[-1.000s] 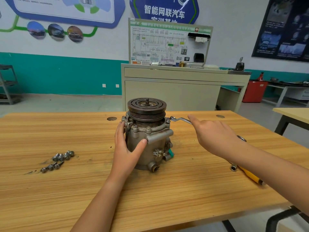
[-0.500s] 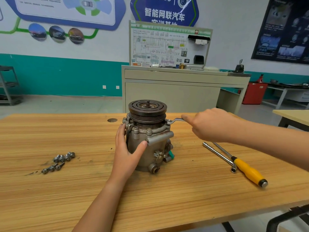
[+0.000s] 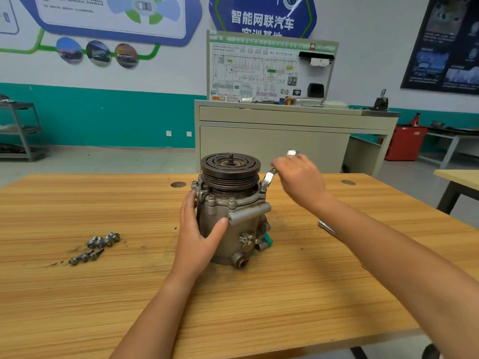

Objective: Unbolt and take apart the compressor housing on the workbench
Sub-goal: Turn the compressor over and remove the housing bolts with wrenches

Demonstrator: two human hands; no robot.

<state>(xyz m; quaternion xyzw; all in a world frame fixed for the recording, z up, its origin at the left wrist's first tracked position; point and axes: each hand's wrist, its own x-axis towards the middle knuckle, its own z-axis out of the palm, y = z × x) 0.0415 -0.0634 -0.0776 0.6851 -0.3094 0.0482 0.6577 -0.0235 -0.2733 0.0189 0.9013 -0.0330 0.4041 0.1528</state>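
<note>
**Left grip [image 3: 197, 239] on compressor housing [image 3: 233, 243], right grip [image 3: 298, 177] on wrench [image 3: 268, 177]**

Your left grip wraps the housing's side, thumb in front. It stands upright mid-table [image 3: 259, 307], pulley [image 3: 230, 174] up. Your right grip curls around the wrench handle, the tool's lower end at a rim bolt [image 3: 263, 189]. Loose bolts [image 3: 96, 246] lie well to the left.

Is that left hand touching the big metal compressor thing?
Touching. The head view shows the left hand wrapped on the side of the compressor, thumb flat against its front.
</note>
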